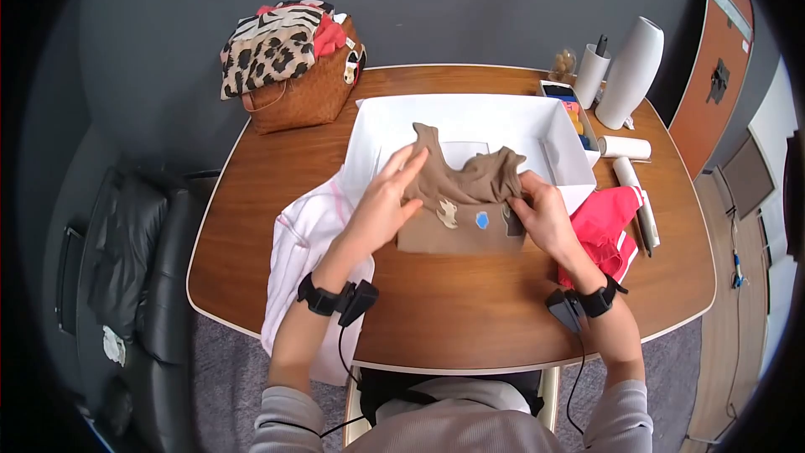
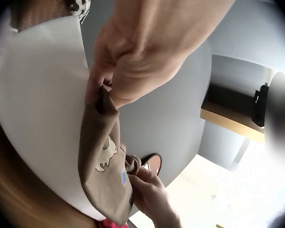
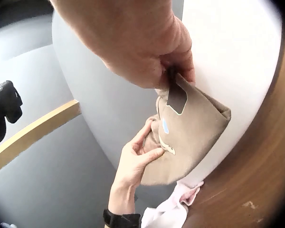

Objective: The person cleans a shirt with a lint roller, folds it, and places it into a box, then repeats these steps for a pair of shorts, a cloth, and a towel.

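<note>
A brown sleeveless top [image 1: 461, 231] with small printed patches is held up, partly folded, above the table before an open white box [image 1: 579, 147]. My left hand [image 1: 386, 205] holds its left side, the thumb on the front near a cream-coloured print; the left wrist view shows the cloth [image 2: 102, 152] pinched between thumb and fingers. On the other side my right hand [image 1: 543, 211] pinches the top by its upper right part, beside a dark patch [image 3: 177, 99]. The right hand's fingertips are hidden in the folds.
White clothing with pink lines [image 1: 306, 243] lies left, hanging over the table's front edge. Red clothing [image 1: 604, 226] lies right, near white rolls [image 1: 625, 148]. A brown basket [image 1: 293, 105] heaped with patterned cloth stands back left; a white vase [image 1: 631, 75] stands back right.
</note>
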The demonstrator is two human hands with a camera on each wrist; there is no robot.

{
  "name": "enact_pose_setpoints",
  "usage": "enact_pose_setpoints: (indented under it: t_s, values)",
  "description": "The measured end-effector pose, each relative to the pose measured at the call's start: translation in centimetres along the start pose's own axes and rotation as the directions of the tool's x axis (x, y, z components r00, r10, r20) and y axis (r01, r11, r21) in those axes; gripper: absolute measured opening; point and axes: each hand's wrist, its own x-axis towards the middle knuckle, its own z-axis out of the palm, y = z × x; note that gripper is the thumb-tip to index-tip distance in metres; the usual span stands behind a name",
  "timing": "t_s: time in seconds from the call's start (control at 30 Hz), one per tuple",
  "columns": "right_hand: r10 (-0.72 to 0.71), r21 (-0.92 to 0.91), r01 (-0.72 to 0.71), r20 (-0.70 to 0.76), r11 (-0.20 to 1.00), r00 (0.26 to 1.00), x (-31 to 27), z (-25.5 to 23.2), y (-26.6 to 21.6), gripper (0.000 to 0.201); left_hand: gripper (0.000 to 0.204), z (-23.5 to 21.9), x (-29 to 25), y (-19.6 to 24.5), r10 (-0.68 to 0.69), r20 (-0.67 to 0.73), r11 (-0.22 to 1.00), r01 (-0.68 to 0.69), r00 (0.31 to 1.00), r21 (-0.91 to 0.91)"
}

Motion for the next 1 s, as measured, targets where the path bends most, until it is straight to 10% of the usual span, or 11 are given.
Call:
enact_pose_setpoints:
  t_s: [0.23, 1.0]
  values:
    - [0.12, 0.057, -0.127, 0.116, 0.99, 0.986, -3.1, -1.6, -0.7, 0.012, 0.067, -1.2, -1.2, 1.2, 0.014, 0.264, 0.997, 0.005, 0.964, -0.074]
    - [0.246, 0.096, -0.253, 0.084, 0.963, 0.966, -1.4, 0.1, -1.1, 0.01, 0.064, -4.2, 2.8, -2.2, 0.13, 0.452, 0.971, -0.021, 0.882, -0.239]
